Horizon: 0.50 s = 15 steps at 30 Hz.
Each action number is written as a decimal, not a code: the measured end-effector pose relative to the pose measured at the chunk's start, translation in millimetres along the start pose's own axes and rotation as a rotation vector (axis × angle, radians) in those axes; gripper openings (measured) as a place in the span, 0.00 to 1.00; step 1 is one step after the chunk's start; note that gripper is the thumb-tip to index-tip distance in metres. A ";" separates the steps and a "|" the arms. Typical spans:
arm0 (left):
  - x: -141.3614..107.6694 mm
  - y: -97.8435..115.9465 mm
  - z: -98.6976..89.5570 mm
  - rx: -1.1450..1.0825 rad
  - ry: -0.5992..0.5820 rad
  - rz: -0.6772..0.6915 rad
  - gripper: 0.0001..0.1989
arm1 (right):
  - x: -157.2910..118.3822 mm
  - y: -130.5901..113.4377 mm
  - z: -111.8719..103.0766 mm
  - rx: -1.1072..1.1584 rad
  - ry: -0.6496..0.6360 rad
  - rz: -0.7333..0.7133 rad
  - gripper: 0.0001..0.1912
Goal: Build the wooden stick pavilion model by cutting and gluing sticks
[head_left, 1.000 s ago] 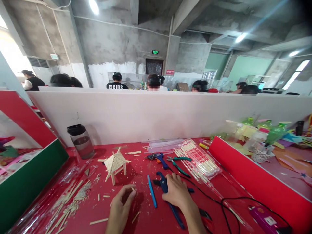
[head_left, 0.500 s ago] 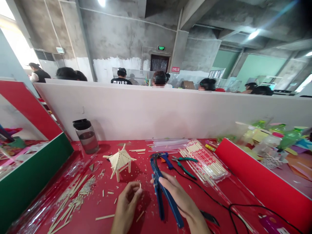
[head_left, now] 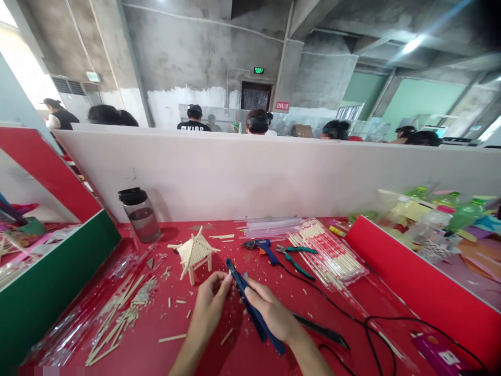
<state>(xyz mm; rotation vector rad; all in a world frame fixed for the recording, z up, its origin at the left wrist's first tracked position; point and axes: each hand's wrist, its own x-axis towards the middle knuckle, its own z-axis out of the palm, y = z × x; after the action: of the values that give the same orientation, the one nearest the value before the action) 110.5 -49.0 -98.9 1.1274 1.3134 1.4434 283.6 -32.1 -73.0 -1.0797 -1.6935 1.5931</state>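
My right hand [head_left: 268,308] is wrapped round a pair of blue cutters [head_left: 270,338], whose head points up and left. In my left hand [head_left: 213,296], thumb and index finger pinch a short piece of wooden stick [head_left: 229,272] right at the cutter head. How the jaws sit on the stick is too small to tell. Just beyond my left hand stands a little pavilion [head_left: 194,250] of pale sticks, with a peaked roof on thin legs. Cut stick pieces [head_left: 172,338] lie on the red table [head_left: 148,357] near that hand.
A glue gun [head_left: 266,250], green-handled pliers [head_left: 297,258] and bundled sticks [head_left: 332,250] lie behind my right hand. A utility knife [head_left: 321,330] and a black cable [head_left: 336,303] lie to its right. At left are a water bottle [head_left: 141,216] and scraps [head_left: 144,292].
The cutters have moved left, and their head now meets the stick piece in my left hand. Their handles are closer together. My left hand has risen slightly.
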 end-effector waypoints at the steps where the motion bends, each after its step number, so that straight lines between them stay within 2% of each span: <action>1: 4.0 2.1 2.2 0.004 -0.005 0.008 0.20 | 1.6 0.1 1.2 0.003 0.013 -0.016 0.29; 8: 12.5 -2.4 13.5 -0.020 -0.059 -0.022 0.21 | -1.7 11.6 -2.6 -0.007 0.067 -0.047 0.28; 15: 2.9 -18.1 9.4 -0.164 0.004 -0.111 0.21 | -6.0 15.5 1.0 -0.009 0.046 -0.028 0.30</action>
<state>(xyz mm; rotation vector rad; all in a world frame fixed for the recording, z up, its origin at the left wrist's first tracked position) 119.4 -42.7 -116.4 0.9302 1.2170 1.4442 288.5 -38.2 -87.6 -1.0842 -1.6801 1.5337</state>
